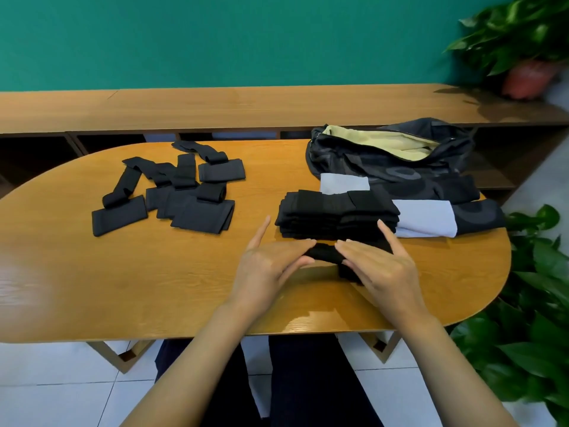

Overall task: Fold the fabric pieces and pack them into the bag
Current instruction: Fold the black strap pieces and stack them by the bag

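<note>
- Here the bag (385, 161) lies unzipped at the far right of the wooden table (123, 288), yellow lining showing.
- The left hand (268, 266) and right hand (378, 266) pinch a black fabric piece (323, 252) between them, just before a folded stack (332, 217).
- A green wall (215, 41) stands behind.

Wall (215, 41): flat teal paint across the far side of my view.
Shelf (215, 109): long, low, wooden, dark open cubbies beneath.
Table (123, 288): oval, glossy wood, glare near left.
Floor (61, 380): white tiles.
Plants: potted plant (523, 35) far right; leafy plant (538, 318) near right.
</note>
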A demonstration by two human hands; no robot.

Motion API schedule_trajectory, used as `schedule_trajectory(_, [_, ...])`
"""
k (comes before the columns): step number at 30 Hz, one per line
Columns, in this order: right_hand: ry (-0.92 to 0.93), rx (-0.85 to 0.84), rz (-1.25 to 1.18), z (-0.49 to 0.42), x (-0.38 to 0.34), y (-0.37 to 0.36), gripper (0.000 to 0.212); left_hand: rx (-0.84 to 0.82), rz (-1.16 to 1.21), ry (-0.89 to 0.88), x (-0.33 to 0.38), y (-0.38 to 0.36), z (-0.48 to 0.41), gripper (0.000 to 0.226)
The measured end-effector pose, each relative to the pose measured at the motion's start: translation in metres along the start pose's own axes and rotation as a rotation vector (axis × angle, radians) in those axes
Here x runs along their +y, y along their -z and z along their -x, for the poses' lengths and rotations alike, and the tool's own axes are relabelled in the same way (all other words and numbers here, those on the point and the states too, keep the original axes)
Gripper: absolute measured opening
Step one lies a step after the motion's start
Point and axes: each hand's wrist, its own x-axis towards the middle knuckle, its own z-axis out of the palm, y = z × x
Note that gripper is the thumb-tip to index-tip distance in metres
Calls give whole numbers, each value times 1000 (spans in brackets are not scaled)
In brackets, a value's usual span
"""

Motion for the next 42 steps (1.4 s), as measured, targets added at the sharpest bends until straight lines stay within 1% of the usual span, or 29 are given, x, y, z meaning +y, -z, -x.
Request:
schedule_trajectory(3, [-13,27,106,13,27,17,23,77,-3,-88,17,-29,-20,30])
schedule_trajectory(5, [-43,7,177,30,46,22,22,57,-31,-117,24,-54,-27,28])
schedule_trajectory(6, [-62,-16,196,40,54,23,21,-1,-54,-119,27,-67,-28,28])
schedule_trajectory(8, [-117,-108,183,61,65,21,23,-205,-122,-86,34,-86,-25,34])
schedule_trajectory(9, [-154,-169,155,70,68,20,26,-303,-124,-33,39,-90,-21,41])
schedule_trajectory(10, [-204,-230,124,76,67,19,33,-354,-100,38,43,-93,-16,48])
schedule_trajectory(12, [-328,-338,60,83,64,18,53,-343,26,228,51,-92,-8,56])
schedule_trajectory(13, [-401,-362,25,83,61,18,60,-343,96,335,52,-91,-5,60])
schedule_trajectory(15, [-557,-369,-47,80,57,18,65,-351,175,470,51,-91,-1,66])
schedule_trajectory(17, [-637,-373,-61,74,53,16,66,-324,227,521,48,-91,-3,65])
schedule_trajectory(20, [-619,-455,-24,66,49,9,74,-356,192,530,48,-91,-8,57])
schedule_trajectory(22, [-612,-510,2,64,48,5,84,-363,139,527,47,-90,-9,55])
schedule_trajectory(23, [-612,-518,16,63,47,4,85,-365,126,522,46,-89,-10,56])
schedule_trajectory(25, [-586,-508,47,59,44,2,79,-364,119,514,42,-85,-8,58])
schedule_trajectory(27, [-539,-483,57,52,38,1,67,-336,120,515,36,-78,-6,58])
schedule_trajectory(30, [-451,-436,38,34,23,-3,59,-249,111,517,24,-59,-5,51])
schedule_trajectory(35, [-293,-379,-44,-2,-14,-29,46,-133,92,577,-14,-21,9,43])
schedule_trajectory(38, [-210,-400,-99,-23,-39,-54,45,-80,35,632,-41,1,26,30])
schedule_trajectory(42, [-120,-492,-168,-52,-73,-91,45,-80,-82,691,-69,27,48,27])
